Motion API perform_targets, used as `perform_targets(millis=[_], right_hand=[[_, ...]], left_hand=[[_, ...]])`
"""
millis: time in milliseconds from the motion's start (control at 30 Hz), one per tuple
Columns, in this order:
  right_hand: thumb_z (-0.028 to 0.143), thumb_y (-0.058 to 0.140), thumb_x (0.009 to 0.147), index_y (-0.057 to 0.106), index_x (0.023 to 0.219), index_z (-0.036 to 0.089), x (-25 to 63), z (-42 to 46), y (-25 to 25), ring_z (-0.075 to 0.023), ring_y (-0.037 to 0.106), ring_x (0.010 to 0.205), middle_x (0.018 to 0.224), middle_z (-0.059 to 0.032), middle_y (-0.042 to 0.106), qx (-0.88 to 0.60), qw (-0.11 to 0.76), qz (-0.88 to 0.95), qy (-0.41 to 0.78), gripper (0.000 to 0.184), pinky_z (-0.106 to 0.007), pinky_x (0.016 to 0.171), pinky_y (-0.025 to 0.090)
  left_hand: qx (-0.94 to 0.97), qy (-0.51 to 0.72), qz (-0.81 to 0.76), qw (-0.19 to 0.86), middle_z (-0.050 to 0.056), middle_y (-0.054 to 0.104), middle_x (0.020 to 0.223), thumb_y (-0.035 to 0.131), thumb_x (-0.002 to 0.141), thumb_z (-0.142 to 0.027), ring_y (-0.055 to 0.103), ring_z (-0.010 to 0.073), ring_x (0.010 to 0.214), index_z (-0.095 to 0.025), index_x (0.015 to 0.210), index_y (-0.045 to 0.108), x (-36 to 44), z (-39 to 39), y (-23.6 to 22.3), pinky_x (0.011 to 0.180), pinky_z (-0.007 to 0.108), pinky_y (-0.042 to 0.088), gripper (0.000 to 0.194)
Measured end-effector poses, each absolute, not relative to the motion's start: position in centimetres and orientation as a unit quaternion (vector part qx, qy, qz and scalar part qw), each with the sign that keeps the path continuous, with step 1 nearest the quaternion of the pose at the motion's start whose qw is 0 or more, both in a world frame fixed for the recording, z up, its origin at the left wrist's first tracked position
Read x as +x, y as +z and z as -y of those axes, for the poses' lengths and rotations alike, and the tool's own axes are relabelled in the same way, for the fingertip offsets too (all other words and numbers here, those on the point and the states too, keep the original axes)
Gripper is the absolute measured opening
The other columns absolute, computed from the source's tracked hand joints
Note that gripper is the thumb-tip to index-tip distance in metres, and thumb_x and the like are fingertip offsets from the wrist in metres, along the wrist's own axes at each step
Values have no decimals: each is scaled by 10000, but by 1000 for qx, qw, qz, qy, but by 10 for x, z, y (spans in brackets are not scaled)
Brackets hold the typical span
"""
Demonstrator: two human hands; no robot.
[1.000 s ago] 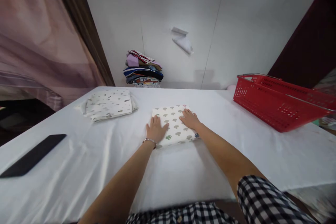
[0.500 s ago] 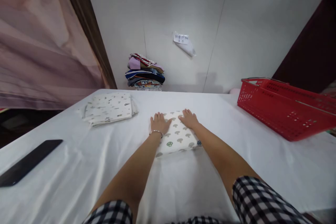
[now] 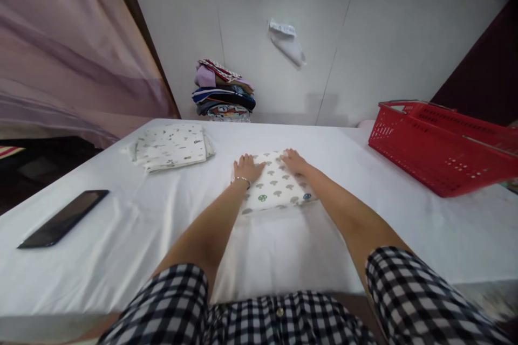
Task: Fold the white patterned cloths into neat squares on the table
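Observation:
A folded white cloth (image 3: pixel 275 186) printed with grey mushrooms, plus a green and a blue one, lies flat on the table before me. My left hand (image 3: pixel 247 168) rests on its left far part, fingers spread, a beaded bracelet at the wrist. On the far right part of the same cloth lies my right hand (image 3: pixel 294 161), palm down with fingers stretched out. Both hands press on the cloth without gripping it; what is under the palms is hidden.
Another folded patterned cloth (image 3: pixel 174 145) lies at the table's far left, with a black phone (image 3: pixel 65 219) nearer me. A red plastic basket (image 3: pixel 437 151) stands on the right. Behind the table is a stack of folded clothes (image 3: pixel 224 94) against the wall.
My view has tilted down, so everything sits higher and more of my checked shirt shows. Both hands stay spread on the mushroom cloth, with little visible movement over it.

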State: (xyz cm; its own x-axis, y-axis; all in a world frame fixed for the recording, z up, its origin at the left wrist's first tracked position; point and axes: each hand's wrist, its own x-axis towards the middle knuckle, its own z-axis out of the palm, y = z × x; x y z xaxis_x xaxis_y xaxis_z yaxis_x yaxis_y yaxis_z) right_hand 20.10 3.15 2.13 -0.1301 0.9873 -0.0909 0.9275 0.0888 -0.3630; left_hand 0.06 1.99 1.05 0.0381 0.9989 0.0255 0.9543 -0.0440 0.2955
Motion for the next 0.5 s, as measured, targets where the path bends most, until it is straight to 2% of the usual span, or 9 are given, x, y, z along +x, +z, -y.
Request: perform_targets(millis=[100,200,367,500], right_hand=[[550,264,880,255,1405,235,212,-3,21,-277,72,1374,1505,-42,136,-634,119,748,157,613,-491,1074,144],[575,275,868,295,1387,242,225,30,8,-272,83,1374,1497,-38,169,-612,128,765,155,617,-504,1077,126],[508,369,862,380,1348,222,235,50,-12,-213,113,1374,1485,-35,214,-589,167,773,165,564,-384,1104,159],[520,463,818,456,1304,210,238,50,-7,-221,151,1367,1463,-46,272,-592,234,732,242,576,-383,1116,143]], left_hand=[[712,124,-675,148,108,220,1480,185,827,-634,160,267,1365,-170,1384,299,-5,-13,22,1084,490,145,734],[759,141,-624,116,83,185,1494,183,836,-631,124,258,1374,-197,1381,298,-15,8,19,1092,496,98,705],[786,141,-595,95,58,208,1489,220,851,-598,117,258,1375,-239,1346,336,-28,37,-4,1078,548,88,622],[776,163,-596,130,49,222,1486,239,862,-579,123,259,1375,-274,1314,378,-28,35,-5,1074,556,85,563]])
